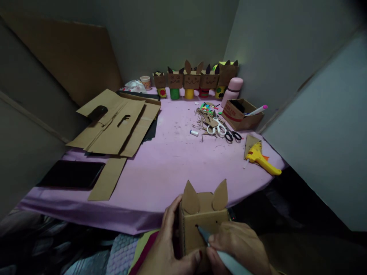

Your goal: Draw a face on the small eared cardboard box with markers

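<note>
A small cardboard box [210, 219] with two pointed cardboard ears sits in front of me, below the table's near edge. My left hand [168, 246] grips its left side and bottom. My right hand [237, 244] holds a grey marker pen [222, 254] whose dark tip touches the box's front face, next to a small drawn dot.
The pink-covered table [172, 164] carries flat cardboard sheets [114, 124] at left, a dark tablet [71, 173], a row of eared cardboard figures [195, 80] at the back, scissors [219, 128], an open carton [242, 114], a yellow glue gun [262, 158] and paper scraps.
</note>
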`<action>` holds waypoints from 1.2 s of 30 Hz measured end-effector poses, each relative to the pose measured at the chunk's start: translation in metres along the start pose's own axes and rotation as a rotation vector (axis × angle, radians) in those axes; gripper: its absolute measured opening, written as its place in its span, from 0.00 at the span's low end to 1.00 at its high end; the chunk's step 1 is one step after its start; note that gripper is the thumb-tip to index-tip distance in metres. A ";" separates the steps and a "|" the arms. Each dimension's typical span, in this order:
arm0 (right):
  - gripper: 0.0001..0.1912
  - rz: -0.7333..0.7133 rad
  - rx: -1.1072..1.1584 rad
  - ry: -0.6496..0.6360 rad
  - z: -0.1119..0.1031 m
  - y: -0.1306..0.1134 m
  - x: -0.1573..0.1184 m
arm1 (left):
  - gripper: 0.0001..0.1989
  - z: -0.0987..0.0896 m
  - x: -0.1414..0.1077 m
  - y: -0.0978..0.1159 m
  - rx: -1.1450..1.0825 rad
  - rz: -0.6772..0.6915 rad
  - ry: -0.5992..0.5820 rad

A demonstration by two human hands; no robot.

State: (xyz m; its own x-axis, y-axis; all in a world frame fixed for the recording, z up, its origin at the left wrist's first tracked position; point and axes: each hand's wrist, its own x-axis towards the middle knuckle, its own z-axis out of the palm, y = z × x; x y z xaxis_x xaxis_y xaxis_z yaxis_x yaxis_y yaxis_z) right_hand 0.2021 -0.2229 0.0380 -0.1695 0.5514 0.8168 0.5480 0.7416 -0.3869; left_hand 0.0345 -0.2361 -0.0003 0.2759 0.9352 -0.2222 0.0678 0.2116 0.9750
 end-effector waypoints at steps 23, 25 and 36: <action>0.12 0.012 0.030 -0.051 -0.003 0.000 0.000 | 0.49 0.001 0.001 0.002 -0.012 -0.019 -0.022; 0.11 0.066 0.059 -0.010 0.000 0.000 -0.003 | 0.49 0.000 0.001 0.003 0.005 -0.021 -0.024; 0.06 0.141 0.046 0.230 -0.008 0.000 -0.012 | 0.49 0.004 0.001 0.014 -0.161 -0.023 -0.028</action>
State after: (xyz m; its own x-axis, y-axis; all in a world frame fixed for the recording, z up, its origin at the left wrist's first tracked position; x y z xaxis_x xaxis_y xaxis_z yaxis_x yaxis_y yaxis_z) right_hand 0.2108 -0.2322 0.0316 0.0986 0.5530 0.8273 0.5146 0.6832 -0.5180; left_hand 0.0395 -0.2327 0.0134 0.3032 0.9217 -0.2419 -0.0797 0.2775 0.9574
